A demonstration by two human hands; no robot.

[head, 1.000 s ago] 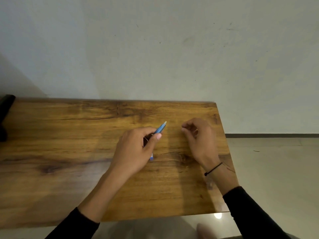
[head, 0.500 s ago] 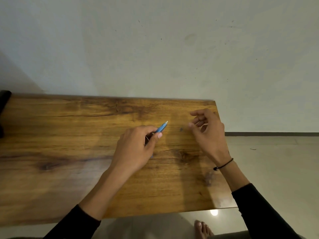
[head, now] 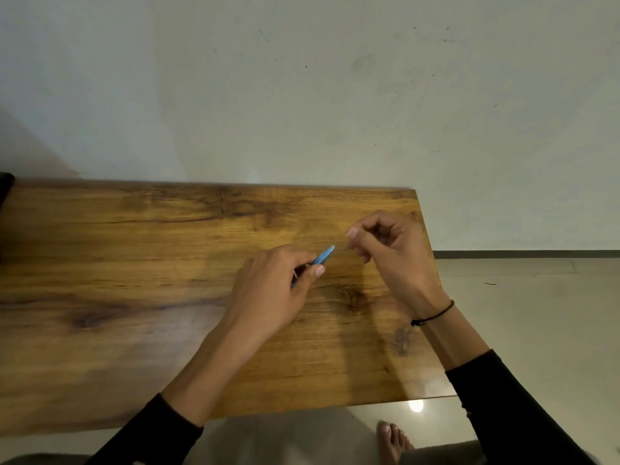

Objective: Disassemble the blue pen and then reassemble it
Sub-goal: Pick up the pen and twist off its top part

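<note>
Two hands work above the desk [head: 141, 263], close together near its right half. The left hand [head: 271, 290] is closed around the pen [head: 322, 256], thumb pressed along the barrel, so that only the front section shows past the fingers. That exposed part slants toward 1 o'clock, its pale tip pointing at the right hand [head: 392, 253], which sits just beside it at 2 o'clock from the left hand. The right hand has its thumb and forefinger pinched narrowly together with the other fingers curled in; whether anything small sits in that pinch cannot be told. Tip and pinch are near each other but apart. A thin black band [head: 432, 315] circles the right wrist, and both forearms end in black sleeves [head: 510, 411] toward 6 o'clock. The desk is brown wood with dark grain knots, its far edge against a pale wall [head: 302, 95]. A bare foot [head: 392, 437] rests on the glossy floor [head: 536, 313] below the desk's near edge, at about 5 o'clock.
</note>
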